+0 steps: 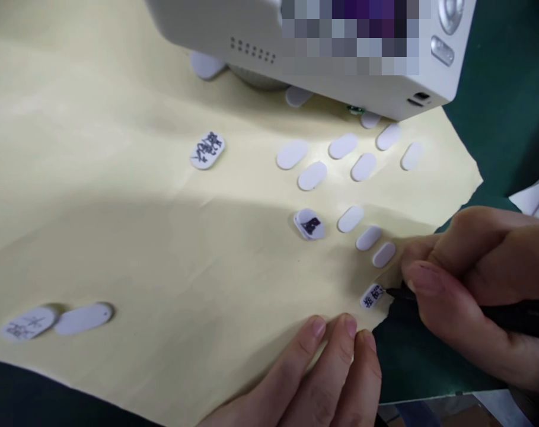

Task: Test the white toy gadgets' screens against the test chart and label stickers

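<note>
My right hand (469, 279) is closed on a black pen (496, 311), whose tip touches a small white oval tag (372, 295) bearing black handwriting. That tag lies near the torn front edge of a pale yellow paper sheet (140, 237). My left hand (327, 373) rests flat on the paper just below the tag, fingers stretched out together and holding nothing. Blank white oval tags (369, 237) lie in a short row just above the pen tip.
More blank tags (313, 175) are spread toward the back right. Written tags lie at mid-sheet (310, 225), farther back (207, 149) and front left (28, 323), next to a blank one (83, 318). A white device (322, 53) overhangs the back. Green table surface (509, 89) shows right.
</note>
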{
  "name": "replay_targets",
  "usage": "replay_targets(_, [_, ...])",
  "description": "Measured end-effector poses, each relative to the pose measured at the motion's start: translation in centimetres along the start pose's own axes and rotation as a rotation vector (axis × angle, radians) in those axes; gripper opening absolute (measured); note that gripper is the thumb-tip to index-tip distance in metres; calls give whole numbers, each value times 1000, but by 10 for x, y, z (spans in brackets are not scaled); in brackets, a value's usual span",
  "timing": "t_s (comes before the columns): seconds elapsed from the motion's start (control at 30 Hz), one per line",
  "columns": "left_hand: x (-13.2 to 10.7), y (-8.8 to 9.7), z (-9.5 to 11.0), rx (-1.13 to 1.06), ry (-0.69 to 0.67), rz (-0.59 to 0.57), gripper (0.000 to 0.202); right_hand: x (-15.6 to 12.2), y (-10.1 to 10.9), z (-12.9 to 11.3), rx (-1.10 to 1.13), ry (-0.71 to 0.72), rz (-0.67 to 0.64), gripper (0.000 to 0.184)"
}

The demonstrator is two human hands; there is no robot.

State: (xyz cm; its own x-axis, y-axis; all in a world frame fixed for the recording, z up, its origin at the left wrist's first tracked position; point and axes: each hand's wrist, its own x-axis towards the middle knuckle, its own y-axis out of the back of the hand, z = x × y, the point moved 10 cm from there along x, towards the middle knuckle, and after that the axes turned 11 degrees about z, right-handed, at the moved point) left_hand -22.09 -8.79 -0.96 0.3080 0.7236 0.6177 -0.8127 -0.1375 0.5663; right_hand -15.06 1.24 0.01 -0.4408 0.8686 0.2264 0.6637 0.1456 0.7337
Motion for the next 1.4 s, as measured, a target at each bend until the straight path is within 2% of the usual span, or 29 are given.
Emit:
replay_targets(0.13, [2,3,5,71,-64,30,29,-5,1,6,-55,-56,8,30])
replay_targets(0.27, [2,2,5,70,-51,22,28,-5,0,6,-44,-64,9,29])
replay_targets(0.47, [0,-3,-5,-80,82,-34,25,-3,-3,5,-61,-63,3,28])
replay_targets(0.6, [-1,-6,-7,-141,108,-68,22,-2,-1,6,-75,-51,1,26])
replay_targets(0.73, [1,-3,-2,-72,36,-48,21,2,-1,2,-13,-34,9,26])
replay_targets(0.87, [3,2,4,85,-68,-2,24,2,1,5,-92,-74,52,25])
replay_targets(0.97, [3,2,5,105,-75,-5,25,-5,-6,14,-42,-185,-32,29])
replay_targets(1.07, [3,3,7,134,-81,4,25,-9,-9,16,55,-216,-63,30])
replay_targets(1.2, [4,4,10,178,-81,2,28,-5,1,14,188,-166,80,31])
replay_targets(1.33, [6,1,13,123,-79,-100,26,-6,17,18,491,-204,225,32])
replay_targets(1.4, [9,6,15,112,-84,-105,22,-10,31,13,513,-184,264,28])
